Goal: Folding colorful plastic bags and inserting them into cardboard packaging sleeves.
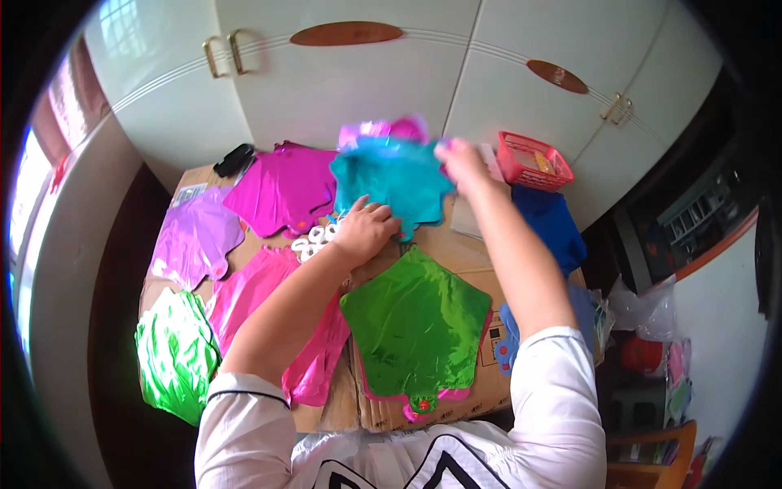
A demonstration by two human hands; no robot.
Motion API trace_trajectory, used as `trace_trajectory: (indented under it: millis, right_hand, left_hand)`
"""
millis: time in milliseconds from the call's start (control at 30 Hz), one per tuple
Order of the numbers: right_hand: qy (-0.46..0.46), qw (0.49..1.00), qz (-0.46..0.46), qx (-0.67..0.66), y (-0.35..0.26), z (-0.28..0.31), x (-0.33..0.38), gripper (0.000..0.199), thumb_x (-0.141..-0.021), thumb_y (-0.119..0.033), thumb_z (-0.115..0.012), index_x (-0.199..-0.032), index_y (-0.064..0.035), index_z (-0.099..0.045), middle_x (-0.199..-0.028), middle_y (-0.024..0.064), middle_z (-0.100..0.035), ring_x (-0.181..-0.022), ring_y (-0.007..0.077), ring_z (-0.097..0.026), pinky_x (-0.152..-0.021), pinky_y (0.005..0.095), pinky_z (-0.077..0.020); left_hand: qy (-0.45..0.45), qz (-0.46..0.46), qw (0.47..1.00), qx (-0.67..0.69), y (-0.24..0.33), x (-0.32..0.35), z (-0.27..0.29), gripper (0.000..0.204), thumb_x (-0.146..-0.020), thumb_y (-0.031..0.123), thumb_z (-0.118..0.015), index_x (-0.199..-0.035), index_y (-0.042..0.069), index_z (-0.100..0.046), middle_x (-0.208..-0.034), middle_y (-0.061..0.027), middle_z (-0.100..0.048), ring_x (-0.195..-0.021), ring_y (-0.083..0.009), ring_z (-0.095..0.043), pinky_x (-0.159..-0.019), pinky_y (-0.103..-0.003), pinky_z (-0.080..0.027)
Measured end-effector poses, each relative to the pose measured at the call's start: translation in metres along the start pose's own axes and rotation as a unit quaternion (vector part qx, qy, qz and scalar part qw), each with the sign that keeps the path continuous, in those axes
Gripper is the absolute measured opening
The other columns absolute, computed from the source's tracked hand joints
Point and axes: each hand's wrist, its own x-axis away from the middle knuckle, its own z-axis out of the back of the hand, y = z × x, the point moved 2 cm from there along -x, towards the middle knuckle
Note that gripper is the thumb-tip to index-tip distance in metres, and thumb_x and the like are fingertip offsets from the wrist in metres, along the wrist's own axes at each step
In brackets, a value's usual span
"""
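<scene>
The left hand [365,228] gripped the lower left edge of a teal foil balloon [391,181], its fingers curled onto the foil. The right hand [461,160] pinched the balloon's upper right edge, fingers closed on it. The flat, uninflated balloon hung between the two hands, lifted a little above the cardboard work surface [464,253] at the far middle of it. A pink foil balloon [383,129] showed just behind the teal one, its top edge peeking over; whether the right hand held it too I could not tell.

Under the arms lay a green foil balloon [417,322] on top of a stack, with pink edges showing beneath it. To the left lay a stack of hot pink balloons [265,306], a lilac balloon [194,238] and, at the near left corner, a bright green balloon [173,352]. A magenta balloon [285,187] rested at the far left, beside a black stapler [235,159]. Small white rolls of tape [314,240] sat just beside the left hand. To the right lay dark blue balloons [554,224], and a red plastic basket [533,161] stood near the white cupboard doors [366,81]
</scene>
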Motion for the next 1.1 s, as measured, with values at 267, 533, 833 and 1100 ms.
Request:
trace_trajectory:
  millis: [267,533,833,1100]
  right_hand:
    - [0.345,0.843,0.341,0.233,-0.184,0.170,0.047,0.026,-0.089,-0.030,-0.065,-0.098,-0.0056,-0.068,-0.077,0.0187,-0.066,-0.069,0.0376,-0.063,-0.063,0.0408,-0.0494]
    - [0.200,0.744,0.434,0.468,-0.105,0.227,0.212,0.014,-0.088,-0.006,-0.061,-0.100,-0.0024,-0.067,-0.090,0.0166,-0.069,-0.082,0.0315,-0.069,-0.070,0.0380,-0.0550]
    - [0.177,0.906,0.109,0.370,-0.004,0.239,0.212,0.018,-0.091,-0.019,-0.061,-0.090,-0.0006,-0.061,-0.075,0.0231,-0.060,-0.072,0.0380,-0.063,-0.062,0.0441,-0.0465]
    - [0.124,0.950,0.056,0.281,0.030,0.226,0.215,0.019,-0.089,-0.019,-0.064,-0.089,0.0002,-0.060,-0.074,0.0228,-0.060,-0.065,0.0348,-0.061,-0.059,0.0408,-0.0449]
  left_hand:
    - [-0.043,0.121,0.984,0.122,-0.009,-0.002,0.004,0.017,-0.080,0.027,-0.070,-0.093,0.016,-0.072,-0.091,-0.0046,-0.064,-0.091,-0.0287,-0.062,-0.077,-0.046,-0.050]
    - [-0.052,0.000,0.989,0.139,0.060,-0.094,0.031,0.014,-0.080,0.023,-0.069,-0.089,0.012,-0.071,-0.088,-0.0063,-0.063,-0.093,-0.0250,-0.063,-0.092,-0.044,-0.044]
    - [-0.194,-0.286,0.927,0.146,0.184,-0.171,-0.077,0.031,-0.079,0.013,-0.063,-0.110,0.008,-0.065,-0.115,-0.0105,-0.063,-0.101,-0.0281,-0.063,-0.087,-0.038,-0.052]
    - [-0.172,-0.179,0.913,0.323,0.167,-0.177,-0.095,0.018,-0.079,0.010,-0.067,-0.096,0.004,-0.070,-0.093,-0.0120,-0.069,-0.085,-0.0283,-0.067,-0.077,-0.039,-0.054]
